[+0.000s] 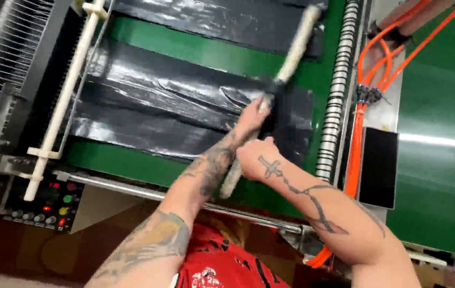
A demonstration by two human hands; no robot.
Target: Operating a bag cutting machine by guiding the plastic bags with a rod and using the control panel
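Both the left hand [251, 118] and the right hand [255, 158] have fingers wrapped tight around 1 long pale rod [291, 56] lying across the black film [147, 96] on the green belt [206, 53], where a slip could probably tear the film.

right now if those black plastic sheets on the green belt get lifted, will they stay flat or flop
The black plastic sheets are probably floppy: they lie wrinkled and creased on the green belt. Their glossy sheen suggests a slippery film. They look thin, so likely very light.

open belt [200, 50] left — coiled rod [335, 90] right
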